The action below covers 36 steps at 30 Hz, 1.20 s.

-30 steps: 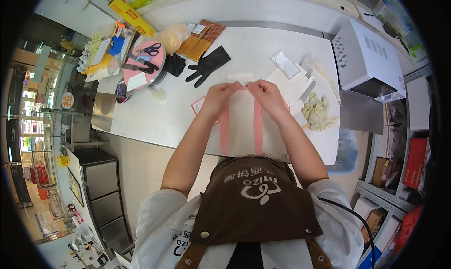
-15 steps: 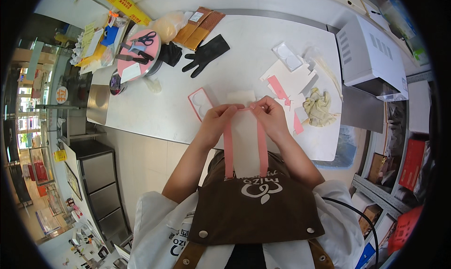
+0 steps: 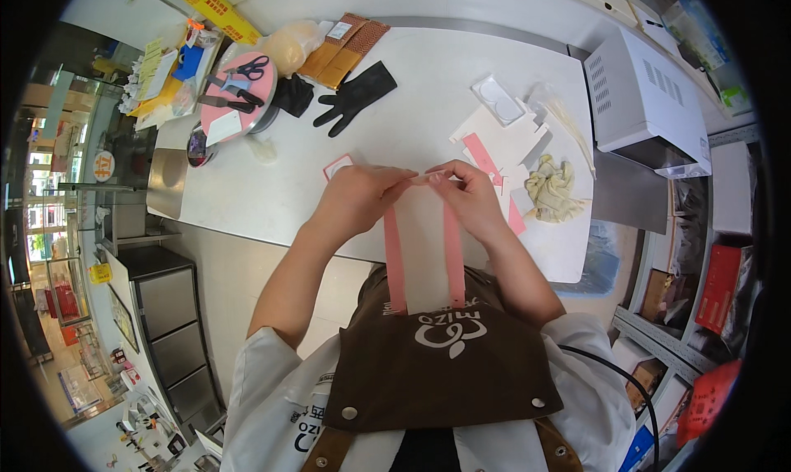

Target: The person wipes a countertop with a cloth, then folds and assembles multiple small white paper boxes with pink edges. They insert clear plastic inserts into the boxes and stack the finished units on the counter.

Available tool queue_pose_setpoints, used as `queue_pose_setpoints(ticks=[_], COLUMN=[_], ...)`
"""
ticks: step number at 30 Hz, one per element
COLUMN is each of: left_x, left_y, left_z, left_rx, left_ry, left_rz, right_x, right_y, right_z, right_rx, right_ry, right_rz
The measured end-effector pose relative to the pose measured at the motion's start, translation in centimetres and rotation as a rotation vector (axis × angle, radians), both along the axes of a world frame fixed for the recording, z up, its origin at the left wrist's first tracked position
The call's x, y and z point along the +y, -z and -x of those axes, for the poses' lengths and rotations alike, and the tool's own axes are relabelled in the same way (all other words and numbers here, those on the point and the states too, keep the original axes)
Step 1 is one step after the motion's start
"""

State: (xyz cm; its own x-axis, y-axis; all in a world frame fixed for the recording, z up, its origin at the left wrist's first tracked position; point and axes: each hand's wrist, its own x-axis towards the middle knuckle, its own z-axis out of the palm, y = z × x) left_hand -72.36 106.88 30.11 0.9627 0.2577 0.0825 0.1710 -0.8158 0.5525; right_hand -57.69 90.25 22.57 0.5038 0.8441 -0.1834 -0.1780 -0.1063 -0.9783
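My left hand (image 3: 358, 196) and my right hand (image 3: 470, 196) meet over the table's near edge, fingers pinched on the far end of a long pink-edged strip (image 3: 456, 262). Its middle is pale grey, with a pink band down each side, and it hangs toward my brown apron. The fingers partly cover the gripped end. Just beyond my left hand lies a white insert with a pink rim (image 3: 336, 167), mostly hidden by that hand. Pink scraps (image 3: 483, 157) and white card pieces (image 3: 512, 142) lie beyond my right hand.
On the white table (image 3: 272, 200) are a black glove (image 3: 354, 99), a crumpled cream cloth (image 3: 550, 189) and a white two-hole insert (image 3: 497, 100). Scissors (image 3: 250, 68) and knives rest on a pink turntable (image 3: 264, 85) at left. A white microwave (image 3: 647, 93) stands at right.
My left hand has turned and moved up over the strip's far end, now covering most of the pink-rimmed insert. The right hand has shifted slightly up and left; both still grip the strip.
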Motion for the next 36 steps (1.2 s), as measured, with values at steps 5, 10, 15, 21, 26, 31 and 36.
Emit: queue_pose_setpoints(ticks=[5,10,15,21,26,31,36], left_x=[0.4,-0.2,-0.7,-1.1,-0.3,-0.8,-0.9], left_y=[-0.7,-0.8,0.0,-2.1,-2.4,-2.0,-1.6], left_z=[-1.0,-1.5,-1.3,-1.3,-1.8,-1.7,-1.6], left_rx=[0.008,0.037,0.022,0.084,0.151,0.069,-0.011], left_ry=[0.215,0.240,0.229,0.138,-0.027,-0.044,-0.032], left_rz=[-0.309,-0.437,-0.413,-0.103,0.176,0.007,0.156], right_x=[-0.6,-1.1,-1.1,-0.8,0.0,-0.1,-0.5], right_y=[-1.9,-3.8,-4.6,-3.8,-5.3,-7.5,-7.3], right_z=[-1.7,-3.2,-3.8,-3.1,-2.1,-2.7,-3.9], right_rx=[-0.006,0.065,-0.123,-0.238,-0.440,-0.605,-0.580], right_ry=[-0.237,-0.345,-0.446,-0.303,-0.260,-0.338,-0.395], right_rz=[0.033,0.042,0.122,0.158,0.246,0.200,0.132])
